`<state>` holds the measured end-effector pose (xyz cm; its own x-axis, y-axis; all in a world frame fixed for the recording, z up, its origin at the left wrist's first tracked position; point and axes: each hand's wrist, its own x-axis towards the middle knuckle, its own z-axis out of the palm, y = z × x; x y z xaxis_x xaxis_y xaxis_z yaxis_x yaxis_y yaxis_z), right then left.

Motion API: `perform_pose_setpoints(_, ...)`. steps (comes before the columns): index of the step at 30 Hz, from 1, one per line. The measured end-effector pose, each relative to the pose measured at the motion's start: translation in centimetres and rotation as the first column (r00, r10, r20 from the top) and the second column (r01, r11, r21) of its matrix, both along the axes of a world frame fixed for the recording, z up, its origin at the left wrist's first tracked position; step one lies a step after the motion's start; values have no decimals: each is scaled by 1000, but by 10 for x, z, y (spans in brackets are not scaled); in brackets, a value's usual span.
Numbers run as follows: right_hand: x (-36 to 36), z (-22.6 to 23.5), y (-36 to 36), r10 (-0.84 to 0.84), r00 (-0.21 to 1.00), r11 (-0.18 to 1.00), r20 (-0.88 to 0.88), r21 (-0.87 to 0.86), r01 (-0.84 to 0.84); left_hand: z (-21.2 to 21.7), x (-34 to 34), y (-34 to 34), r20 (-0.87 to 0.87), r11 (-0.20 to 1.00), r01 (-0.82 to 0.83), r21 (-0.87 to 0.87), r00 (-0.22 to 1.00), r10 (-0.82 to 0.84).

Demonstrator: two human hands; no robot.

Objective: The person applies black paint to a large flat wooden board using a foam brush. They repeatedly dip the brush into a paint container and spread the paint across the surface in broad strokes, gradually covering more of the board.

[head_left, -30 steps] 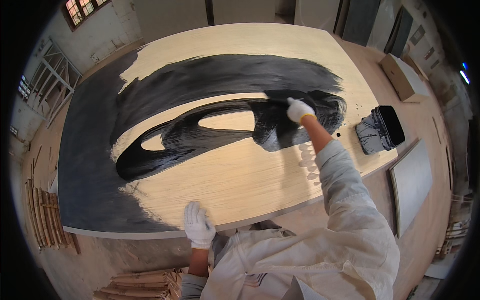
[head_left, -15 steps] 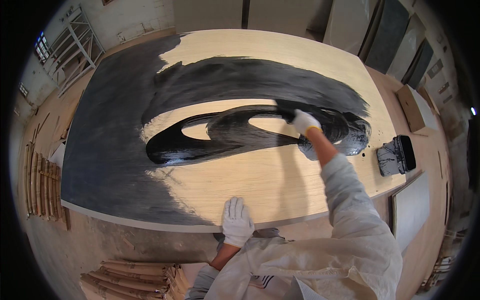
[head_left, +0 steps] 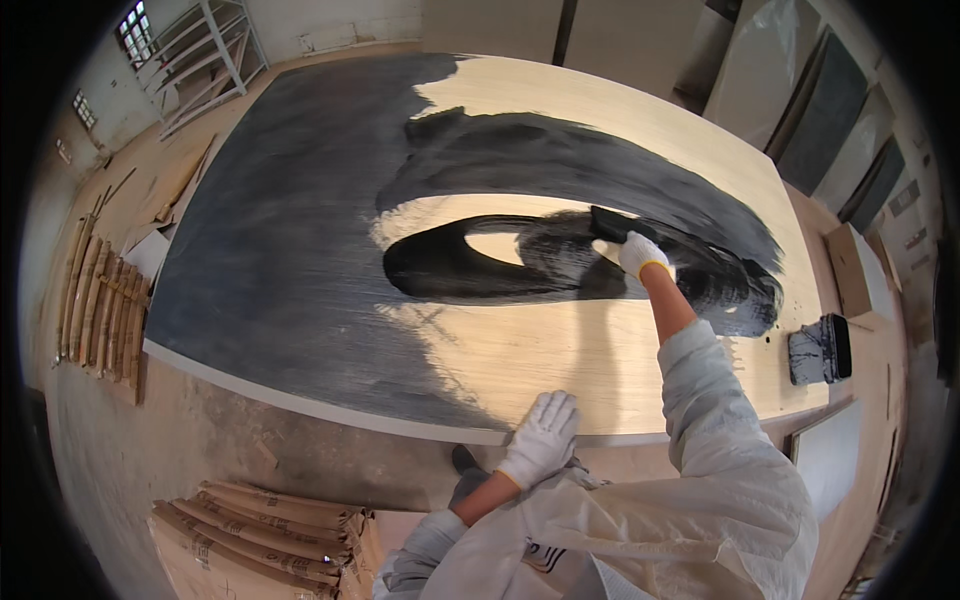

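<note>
A large pale wood-grain panel (head_left: 500, 370) lies flat before me, dark grey across its left part and streaked with wet black paint (head_left: 450, 270) through its middle. My right hand (head_left: 643, 255), in a white glove with a yellow cuff edge, is closed around a wide black-coated paint brush (head_left: 608, 224). The brush presses on the wet streaks; its handle is hidden by the glove. At the panel's near edge my left hand (head_left: 543, 435), gloved too, rests with fingers stretched out. A paint-smeared tub (head_left: 808, 355) stands at the panel's right end.
Dark and grey boards (head_left: 822, 110) lean along the back right wall. A brown box (head_left: 857, 272) sits beyond the panel's right end. Brown wrapped bundles (head_left: 260, 535) lie at the lower left, tied sticks (head_left: 100, 310) farther left. A metal frame (head_left: 212, 60) stands behind.
The view has shifted, so the panel sits farther right in it. My right hand and the brush have moved left along the panel, covering most of one bare patch with black.
</note>
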<state>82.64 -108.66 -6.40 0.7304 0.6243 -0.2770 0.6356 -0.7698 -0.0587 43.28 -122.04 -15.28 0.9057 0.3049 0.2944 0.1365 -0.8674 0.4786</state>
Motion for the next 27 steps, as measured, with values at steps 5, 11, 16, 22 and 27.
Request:
perform_pose_setpoints(5,-101,9,106,105,992,991,-67,92,-99,-7,-7,1,34,994,64,92,997,-67)
perform_pose_setpoints(11,-179,-2,133,372,924,927,-93,82,-365,-17,-10,5,8,982,136,130,990,-138)
perform_pose_setpoints(16,-94,0,73,146,989,986,-31,90,-143,-22,-7,4,9,959,138,247,989,-145)
perform_pose_setpoints(22,-143,4,127,189,980,976,-58,124,-181,-27,-1,-2,156,974,101,204,979,-134)
perform_pose_setpoints(27,-245,24,162,404,896,915,-181,70,-398,29,-2,17,-453,890,408,203,845,-284)
